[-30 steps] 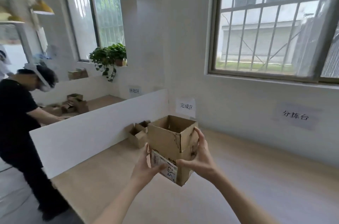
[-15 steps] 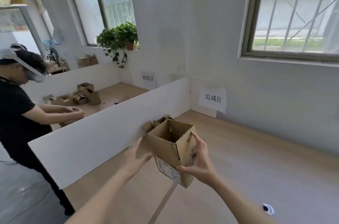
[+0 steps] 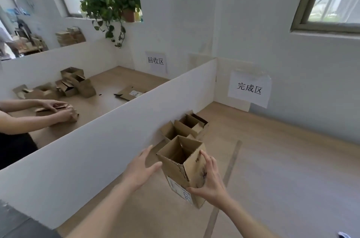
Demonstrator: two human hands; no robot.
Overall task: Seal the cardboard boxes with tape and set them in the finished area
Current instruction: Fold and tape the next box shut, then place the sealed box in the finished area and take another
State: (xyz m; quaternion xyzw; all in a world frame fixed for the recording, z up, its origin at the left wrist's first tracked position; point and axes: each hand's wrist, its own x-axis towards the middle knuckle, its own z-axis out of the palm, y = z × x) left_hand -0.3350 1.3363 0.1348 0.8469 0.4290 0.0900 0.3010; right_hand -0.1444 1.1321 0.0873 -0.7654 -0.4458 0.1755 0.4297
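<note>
An open-topped cardboard box with a white label low on its front is tilted just above the wooden table. My right hand grips the box's right side, thumb under the front corner and fingers spread on the side wall. Just left of the box, my left hand has straight fingers, with the thumb tip close to the box's left edge and nothing held. Two more open boxes sit behind it against the white divider. No tape roll is in view.
A paper sign hangs on the wall in the far corner. A grey strip runs along the table under the box. Beyond the divider, another person's hands work on cardboard among several loose boxes.
The box has come down and forward toward the two boxes by the divider. My left hand has come off the box and opened. The view has tilted down.
</note>
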